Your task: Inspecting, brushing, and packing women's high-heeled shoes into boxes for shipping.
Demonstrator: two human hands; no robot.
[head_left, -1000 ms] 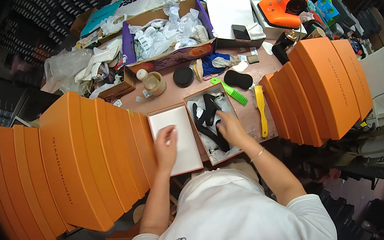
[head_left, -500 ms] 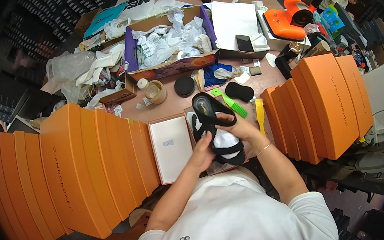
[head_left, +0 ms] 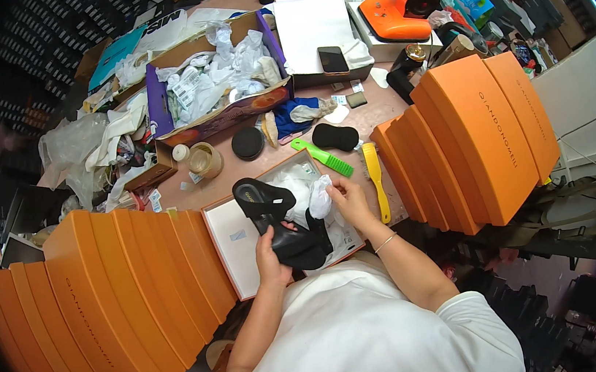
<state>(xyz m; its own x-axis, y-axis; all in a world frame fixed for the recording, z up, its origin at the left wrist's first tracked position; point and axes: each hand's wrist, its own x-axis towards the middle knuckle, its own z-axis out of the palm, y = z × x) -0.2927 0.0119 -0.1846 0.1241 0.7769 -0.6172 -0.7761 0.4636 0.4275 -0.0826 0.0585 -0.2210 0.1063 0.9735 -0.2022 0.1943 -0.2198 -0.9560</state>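
A: What's around you?
B: Orange boxes both sides: L stack (head_left: 121, 279) by the lid (head_left: 225, 224), R stack (head_left: 501, 133) past the yellow tool (head_left: 375, 181). Green brush (head_left: 322, 156) lies slantwise just beyond the shoebox (head_left: 284, 163), w/ a black pad (head_left: 335, 137) next to it.
A: Farther out?
B: Jar (head_left: 205, 160), black tin (head_left: 247, 143) & blue cloth (head_left: 297, 115) in a loose row, then the purple box (head_left: 227, 115), full of crumpled white wrap. Phone (head_left: 332, 58) is R of that; orange machine (head_left: 393, 19) farther R.
A: What hems your hands in?
B: Stacks on the flanks; brush & yellow tool nr your R hand (head_left: 354, 205).
A: And the sandal (head_left: 296, 243)?
B: In your L hand (head_left: 271, 262), over the lid/shoebox join, toe angled up & away to the L, back end twd you. Can't tell if it touches either. Some black strap shows nr your R fingers too; can't tell if it's the same shoe.
A: Pose?
B: L hand's wrapped round the sandal's mid from the near side. R hand reaches in from the lower R, thumb & fingers narrow, pinching a paper wad (head_left: 320, 198) just R of the sandal, above the shoebox.
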